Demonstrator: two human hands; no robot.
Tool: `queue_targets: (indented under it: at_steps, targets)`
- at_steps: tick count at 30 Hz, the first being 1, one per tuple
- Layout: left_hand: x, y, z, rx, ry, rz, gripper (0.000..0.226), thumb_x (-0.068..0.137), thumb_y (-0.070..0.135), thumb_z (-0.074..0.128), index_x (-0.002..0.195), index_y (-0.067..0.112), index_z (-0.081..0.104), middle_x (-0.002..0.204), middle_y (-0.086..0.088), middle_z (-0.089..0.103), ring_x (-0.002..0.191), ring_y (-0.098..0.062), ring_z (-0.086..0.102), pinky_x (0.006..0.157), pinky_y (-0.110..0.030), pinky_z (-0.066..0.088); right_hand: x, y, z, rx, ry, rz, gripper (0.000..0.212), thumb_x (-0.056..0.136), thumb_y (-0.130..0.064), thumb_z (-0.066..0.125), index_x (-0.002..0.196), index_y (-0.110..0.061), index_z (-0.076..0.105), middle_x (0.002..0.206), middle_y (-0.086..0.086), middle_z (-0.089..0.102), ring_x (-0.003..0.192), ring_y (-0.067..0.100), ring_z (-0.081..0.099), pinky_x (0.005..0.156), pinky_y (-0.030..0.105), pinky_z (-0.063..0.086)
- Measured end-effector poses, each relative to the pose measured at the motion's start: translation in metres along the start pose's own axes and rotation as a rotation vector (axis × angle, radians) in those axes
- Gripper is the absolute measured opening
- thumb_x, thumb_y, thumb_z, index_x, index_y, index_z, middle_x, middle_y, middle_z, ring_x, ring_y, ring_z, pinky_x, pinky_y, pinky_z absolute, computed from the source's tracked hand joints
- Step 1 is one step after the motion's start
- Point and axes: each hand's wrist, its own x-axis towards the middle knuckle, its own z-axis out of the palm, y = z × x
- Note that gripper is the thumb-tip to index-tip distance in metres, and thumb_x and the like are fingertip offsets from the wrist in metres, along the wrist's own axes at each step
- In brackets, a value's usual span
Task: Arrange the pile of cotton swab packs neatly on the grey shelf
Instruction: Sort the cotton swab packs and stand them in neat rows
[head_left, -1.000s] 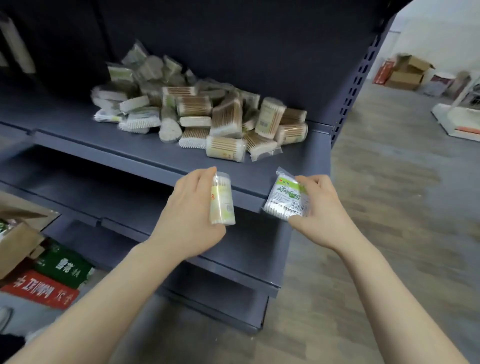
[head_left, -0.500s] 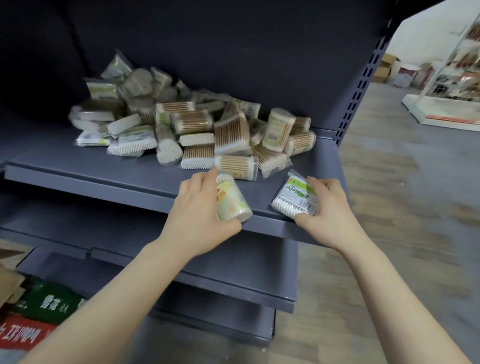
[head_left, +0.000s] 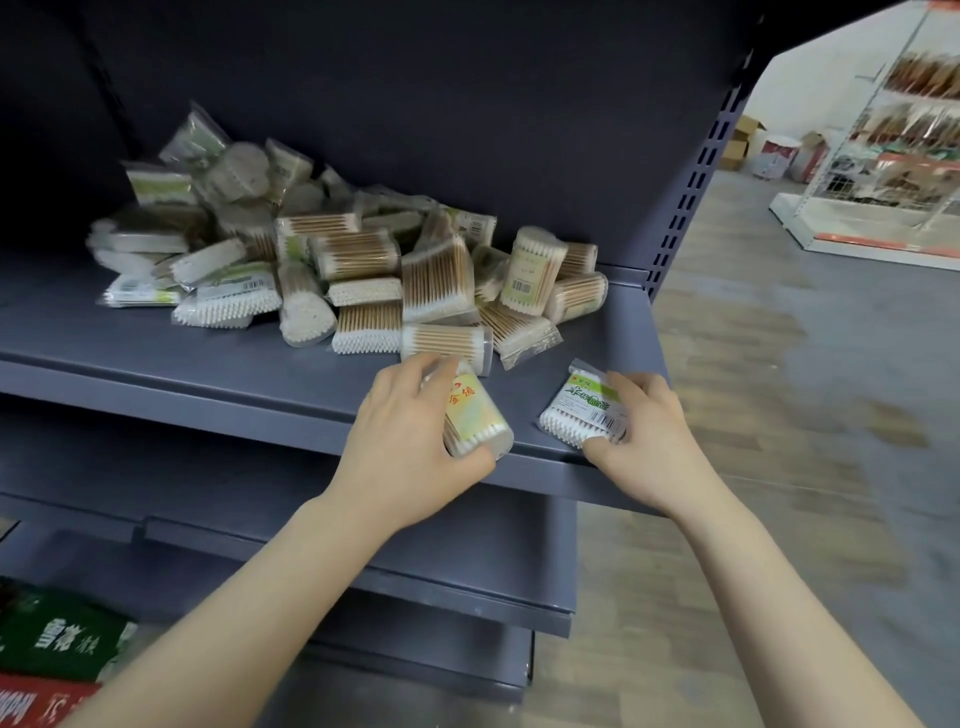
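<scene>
A loose pile of cotton swab packs (head_left: 332, 270) covers the back and middle of the grey shelf (head_left: 218, 358). My left hand (head_left: 410, 447) grips a round tub of swabs with a yellow label (head_left: 475, 415), tilted over the shelf's front edge. My right hand (head_left: 644, 441) holds a flat bag of swabs with a green and white label (head_left: 582, 410), which lies on the shelf near its front right corner. The two packs are apart, just in front of the pile.
Lower grey shelves (head_left: 467, 551) jut out beneath my arms. Green and red bags (head_left: 57, 639) lie on the floor at the lower left. A perforated upright (head_left: 691, 176) ends the shelf on the right. Boxes and a white rack (head_left: 883, 156) stand far across the floor.
Both hands have moved up and forward from below the shelf edge onto the shelf's front. The tub has tilted over, and the bag has come down onto the shelf surface.
</scene>
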Motion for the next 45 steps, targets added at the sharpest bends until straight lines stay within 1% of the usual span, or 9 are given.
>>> queue_targets:
  at_steps: [7, 13, 24, 30, 33, 36, 38, 42, 45]
  targets:
    - [0.005, 0.002, 0.004, 0.032, 0.031, 0.030, 0.099, 0.057, 0.068, 0.024, 0.140, 0.016, 0.038, 0.145, 0.004, 0.031, 0.130, -0.018, 0.024, 0.105, -0.028, 0.022, -0.001, 0.001, 0.002, -0.028, 0.000, -0.039, 0.058, 0.080, -0.011, 0.055, 0.136, -0.008, 0.038, 0.137, 0.006, 0.033, 0.129, 0.022, 0.025, 0.097, 0.017, 0.021]
    - [0.012, -0.003, 0.005, -0.001, 0.040, 0.113, 0.085, 0.062, 0.062, 0.034, 0.129, 0.013, 0.053, 0.133, 0.001, 0.045, 0.123, -0.021, 0.036, 0.099, -0.025, 0.021, 0.000, -0.002, 0.005, -0.062, 0.030, -0.040, 0.059, 0.079, -0.007, 0.054, 0.136, -0.006, 0.038, 0.138, 0.007, 0.033, 0.127, 0.023, 0.025, 0.095, 0.015, 0.017]
    - [0.019, -0.020, -0.003, -0.006, -0.092, 0.344, 0.058, 0.069, 0.042, 0.044, 0.111, 0.009, 0.067, 0.112, -0.002, 0.063, 0.102, -0.026, 0.059, 0.087, -0.031, 0.038, -0.009, -0.016, 0.022, -0.112, 0.215, 0.124, 0.052, 0.076, -0.004, 0.057, 0.127, -0.004, 0.052, 0.132, 0.011, 0.046, 0.119, 0.030, 0.036, 0.094, 0.019, 0.020]
    - [0.028, -0.019, -0.007, 0.038, -0.093, 0.480, 0.052, 0.067, 0.041, 0.044, 0.099, 0.011, 0.072, 0.103, -0.003, 0.069, 0.093, -0.026, 0.065, 0.085, -0.035, 0.047, -0.020, -0.027, 0.024, -0.182, 0.237, 0.155, 0.047, 0.078, -0.009, 0.056, 0.125, -0.007, 0.053, 0.129, 0.009, 0.048, 0.113, 0.028, 0.039, 0.089, 0.026, 0.029]
    - [0.032, -0.017, -0.007, -0.010, -0.161, 0.490, 0.051, 0.070, 0.038, 0.051, 0.110, 0.011, 0.068, 0.120, -0.004, 0.063, 0.112, -0.026, 0.057, 0.098, -0.026, 0.032, -0.020, -0.031, 0.023, -0.221, 0.240, 0.179, 0.045, 0.079, -0.011, 0.055, 0.124, -0.009, 0.054, 0.130, 0.006, 0.048, 0.113, 0.027, 0.039, 0.088, 0.028, 0.031]
    - [0.039, -0.016, -0.004, -0.053, -0.163, 0.548, 0.054, 0.075, 0.037, 0.049, 0.124, 0.016, 0.059, 0.138, 0.000, 0.049, 0.131, -0.017, 0.039, 0.103, -0.016, 0.019, -0.018, -0.032, 0.023, -0.237, 0.238, 0.200, 0.046, 0.078, -0.011, 0.055, 0.124, -0.009, 0.053, 0.130, 0.006, 0.048, 0.113, 0.027, 0.040, 0.087, 0.029, 0.032]
    - [0.043, -0.016, 0.000, -0.068, -0.195, 0.579, 0.049, 0.082, 0.034, 0.054, 0.127, 0.016, 0.056, 0.141, 0.001, 0.044, 0.135, -0.014, 0.033, 0.105, -0.016, 0.018, -0.017, -0.032, 0.024, -0.242, 0.242, 0.208, 0.046, 0.077, -0.009, 0.055, 0.123, -0.008, 0.054, 0.129, 0.007, 0.049, 0.111, 0.027, 0.041, 0.086, 0.030, 0.033]
    - [0.052, -0.020, 0.005, -0.108, -0.200, 0.582, 0.047, 0.081, 0.032, 0.058, 0.124, 0.012, 0.058, 0.138, -0.003, 0.048, 0.132, -0.016, 0.039, 0.105, -0.019, 0.023, -0.013, -0.030, 0.022, -0.234, 0.245, 0.231, 0.044, 0.076, -0.008, 0.055, 0.121, -0.009, 0.056, 0.128, 0.004, 0.049, 0.113, 0.026, 0.041, 0.086, 0.032, 0.038]
    - [0.058, -0.021, 0.009, -0.109, -0.227, 0.590, 0.046, 0.083, 0.025, 0.065, 0.125, 0.012, 0.055, 0.139, -0.001, 0.046, 0.131, -0.013, 0.037, 0.102, -0.011, 0.017, -0.009, -0.026, 0.020, -0.223, 0.243, 0.235, 0.049, 0.076, -0.007, 0.055, 0.125, -0.011, 0.053, 0.131, 0.003, 0.047, 0.117, 0.025, 0.039, 0.088, 0.033, 0.040]
